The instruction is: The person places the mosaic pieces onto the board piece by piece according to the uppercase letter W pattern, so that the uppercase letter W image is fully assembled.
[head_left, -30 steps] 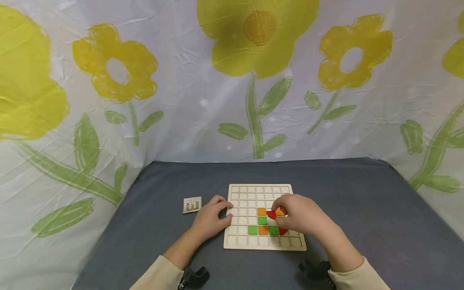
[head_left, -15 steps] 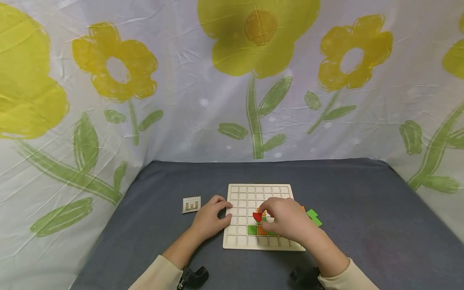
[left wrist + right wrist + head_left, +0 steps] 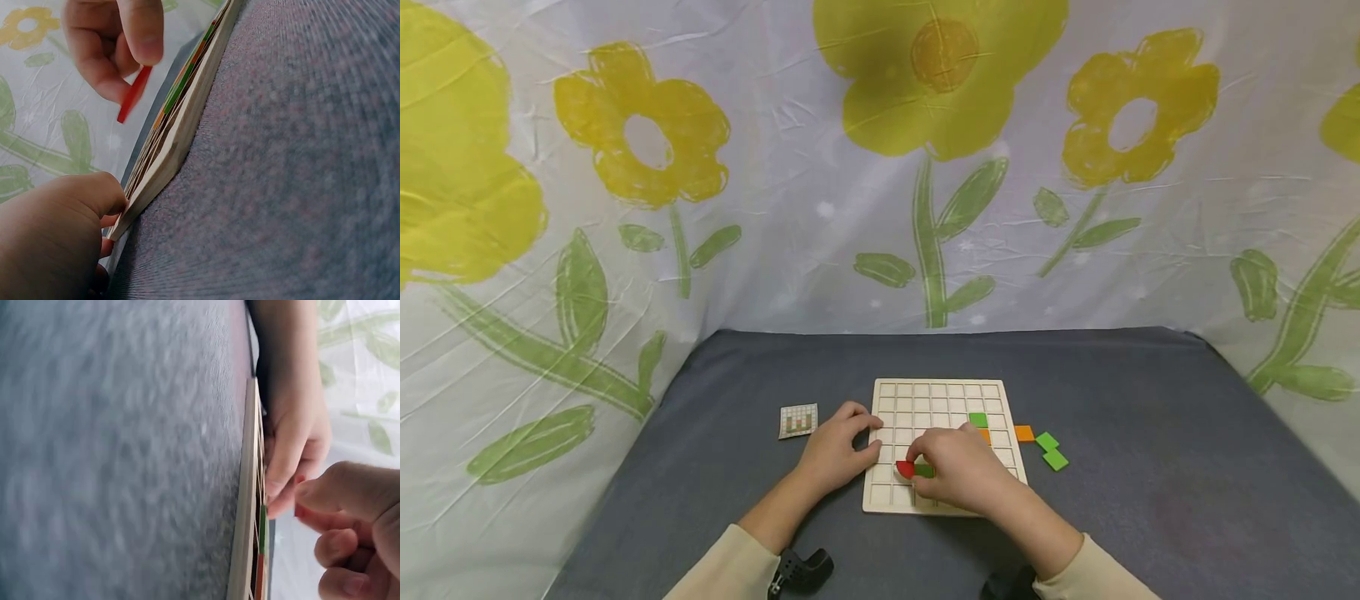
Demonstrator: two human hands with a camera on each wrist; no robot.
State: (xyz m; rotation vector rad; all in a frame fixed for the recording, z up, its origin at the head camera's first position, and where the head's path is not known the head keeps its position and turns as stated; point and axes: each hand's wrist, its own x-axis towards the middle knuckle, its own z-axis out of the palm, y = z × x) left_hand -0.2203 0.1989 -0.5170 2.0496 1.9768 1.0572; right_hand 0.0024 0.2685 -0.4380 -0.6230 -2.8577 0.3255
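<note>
My right hand (image 3: 958, 468) pinches a red tile with a rounded edge (image 3: 905, 469) between thumb and fingers, over the lower left of the wooden grid board (image 3: 891, 408). In the left wrist view the red tile (image 3: 134, 97) is tilted, raised off the board. A green tile (image 3: 923, 471) sits in a square right beside it. Farther up the board, a green tile (image 3: 977, 420) and part of an orange one (image 3: 986, 436) show; my right hand hides other squares. My left hand (image 3: 837, 446) rests its thumb and fingertips on the board's left edge.
Just right of the board lie a loose orange tile (image 3: 1024, 433) and two green tiles (image 3: 1056, 459). A small card with a printed grid pattern (image 3: 798, 421) lies left of the board. A dark cloth (image 3: 1150, 467) covers the table.
My right hand has carried the red tile left and toward the near side of the board. The loose tiles at the right have come into view. My left hand has stayed put.
</note>
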